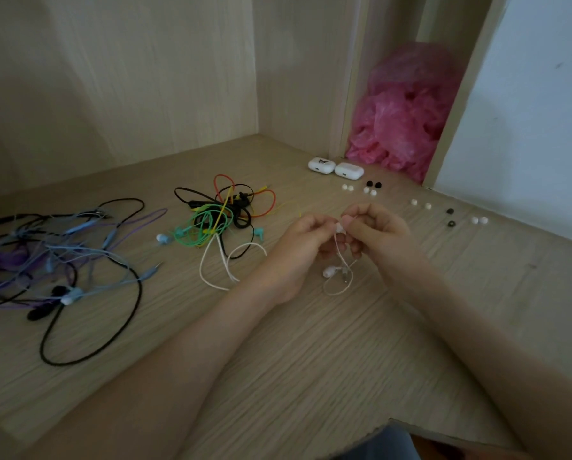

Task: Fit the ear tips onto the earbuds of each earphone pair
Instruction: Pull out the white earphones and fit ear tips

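Left hand (pixel 306 237) and right hand (pixel 377 234) both pinch a pink earbud (pixel 339 225) in front of the cases (pixel 321 165); tips (pixel 366 190) lie loose right of the cases, earphones (pixel 221 214) tangled left, so most fitting seems undone.

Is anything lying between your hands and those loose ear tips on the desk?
Nothing visible does. The right hand, pinching the pink earphone with the left hand, has the white ear tips just beyond it.
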`<state>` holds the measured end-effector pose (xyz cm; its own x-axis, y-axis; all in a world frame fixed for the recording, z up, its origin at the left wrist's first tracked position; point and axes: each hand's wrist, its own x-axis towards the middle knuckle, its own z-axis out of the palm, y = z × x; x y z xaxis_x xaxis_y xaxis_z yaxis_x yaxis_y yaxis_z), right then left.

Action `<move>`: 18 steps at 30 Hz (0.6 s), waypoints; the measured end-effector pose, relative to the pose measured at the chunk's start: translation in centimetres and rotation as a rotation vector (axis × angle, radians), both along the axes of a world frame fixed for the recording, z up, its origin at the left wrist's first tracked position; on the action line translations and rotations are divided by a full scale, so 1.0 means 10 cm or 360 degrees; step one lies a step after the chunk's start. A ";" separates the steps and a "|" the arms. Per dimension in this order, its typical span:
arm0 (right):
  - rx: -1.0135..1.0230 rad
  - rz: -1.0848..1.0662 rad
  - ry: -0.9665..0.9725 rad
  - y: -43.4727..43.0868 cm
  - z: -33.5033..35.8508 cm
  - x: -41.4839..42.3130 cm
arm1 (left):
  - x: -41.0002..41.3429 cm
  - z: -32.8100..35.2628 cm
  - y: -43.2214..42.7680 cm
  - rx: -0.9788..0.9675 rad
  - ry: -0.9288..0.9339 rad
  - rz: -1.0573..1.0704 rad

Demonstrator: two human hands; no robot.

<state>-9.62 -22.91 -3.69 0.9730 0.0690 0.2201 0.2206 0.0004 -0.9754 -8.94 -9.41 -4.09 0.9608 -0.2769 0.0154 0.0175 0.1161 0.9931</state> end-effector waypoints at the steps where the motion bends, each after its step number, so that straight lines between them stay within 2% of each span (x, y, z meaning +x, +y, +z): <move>1: -0.0043 0.0001 0.0005 -0.01 0.01 0.01 | 0.00 0.00 0.00 0.0036 -0.0021 0.0002; 6: -0.0204 0.0004 0.0002 -0.12 0.05 0.07 | 0.01 0.06 0.03 0.0272 -0.0138 0.0162; 9: -0.0731 -0.0045 0.0110 -0.18 0.07 0.09 | 0.05 0.15 0.09 0.0465 -0.0079 0.0209; 12: -0.1349 0.0111 0.0144 -0.19 0.07 0.09 | 0.05 0.25 0.21 0.0698 -0.0060 0.0227; 14: -0.1636 0.0198 0.0077 -0.16 0.05 0.09 | 0.05 0.30 0.28 0.0839 -0.0098 0.0217; 16: -0.1722 0.0144 -0.0019 -0.13 0.06 0.09 | 0.04 0.36 0.35 0.0930 -0.0157 0.0203; 18: -0.1668 0.0097 0.0024 -0.12 0.08 0.08 | 0.03 0.40 0.40 0.0982 -0.0202 0.0199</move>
